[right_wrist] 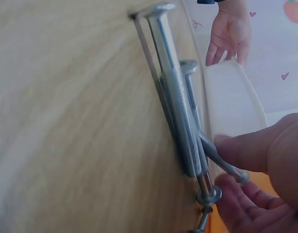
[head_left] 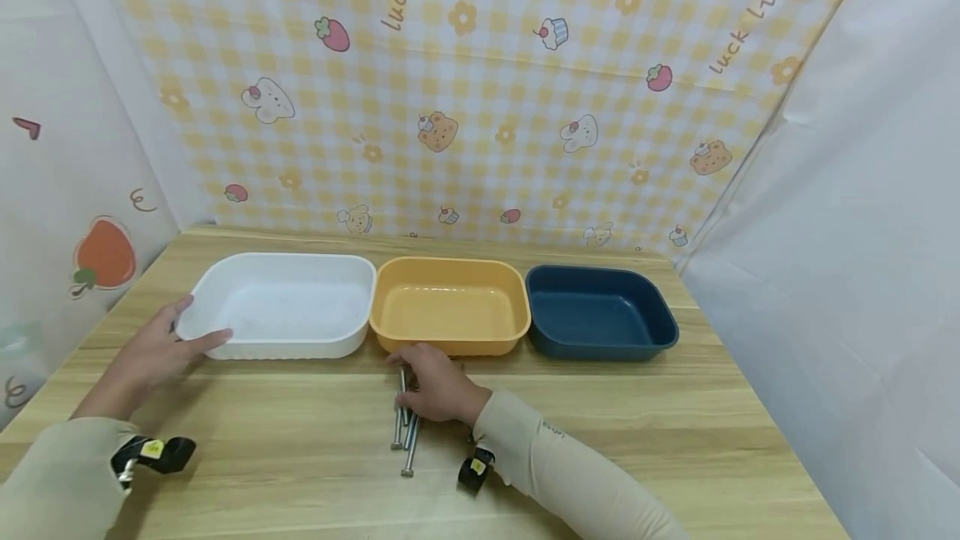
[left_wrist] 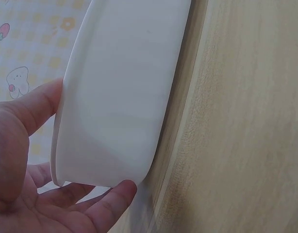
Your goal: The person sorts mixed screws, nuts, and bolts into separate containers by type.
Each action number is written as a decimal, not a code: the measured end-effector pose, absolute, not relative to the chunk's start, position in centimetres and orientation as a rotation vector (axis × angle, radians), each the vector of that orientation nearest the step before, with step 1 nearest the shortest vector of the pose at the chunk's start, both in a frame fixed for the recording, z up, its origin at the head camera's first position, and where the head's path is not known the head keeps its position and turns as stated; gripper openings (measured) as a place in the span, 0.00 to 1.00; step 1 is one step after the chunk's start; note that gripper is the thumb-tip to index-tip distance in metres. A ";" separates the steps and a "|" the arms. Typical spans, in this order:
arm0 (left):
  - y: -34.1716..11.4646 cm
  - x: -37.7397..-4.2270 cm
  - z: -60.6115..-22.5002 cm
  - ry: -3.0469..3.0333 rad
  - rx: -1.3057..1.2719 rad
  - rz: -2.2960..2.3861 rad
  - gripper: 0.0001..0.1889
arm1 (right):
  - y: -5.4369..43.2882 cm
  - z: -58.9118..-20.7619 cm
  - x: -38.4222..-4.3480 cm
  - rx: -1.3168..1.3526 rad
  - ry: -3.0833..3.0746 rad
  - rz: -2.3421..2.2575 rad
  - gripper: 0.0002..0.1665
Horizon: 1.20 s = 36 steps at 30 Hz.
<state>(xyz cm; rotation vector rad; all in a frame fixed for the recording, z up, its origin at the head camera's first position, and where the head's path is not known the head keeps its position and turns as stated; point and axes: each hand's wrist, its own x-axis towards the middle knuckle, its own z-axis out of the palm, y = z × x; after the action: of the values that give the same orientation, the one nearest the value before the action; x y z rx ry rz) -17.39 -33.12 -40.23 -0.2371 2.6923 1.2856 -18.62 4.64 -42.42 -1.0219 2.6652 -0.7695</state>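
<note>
At the left end of the white bin (head_left: 277, 348), my left hand (head_left: 153, 361) grips a corner, with the thumb on one side and the fingers around the end; the left wrist view shows the fingertips (left_wrist: 124, 189) against its wall. My right hand (head_left: 438, 386) is low over a small pile of long silvery bolts (head_left: 410, 448) in front of the yellow bin (head_left: 450, 348). In the right wrist view, its thumb and fingers close around one slanting bolt (right_wrist: 225, 164). Other bolts (right_wrist: 175, 92) lie beside it on the wood, partly hidden by the hand in the head view.
Right of the yellow bin stands a dark blue bin (head_left: 600, 352), the three side by side in a row. The wooden table (head_left: 300, 457) runs back to a yellow checked cloth (head_left: 480, 173), with pale cloth walls left and right.
</note>
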 end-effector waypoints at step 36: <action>-33.2 -17.3 -40.1 2.679 -0.253 1.306 0.60 | 2.3 -40.6 -19.8 -0.423 1.956 -1.699 0.18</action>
<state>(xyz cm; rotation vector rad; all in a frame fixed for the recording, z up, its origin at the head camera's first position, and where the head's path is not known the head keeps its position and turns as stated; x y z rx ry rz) -17.25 -33.18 -40.08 -0.2529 2.6786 1.3060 -19.83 2.31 -40.64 -0.4232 1.9557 -1.6993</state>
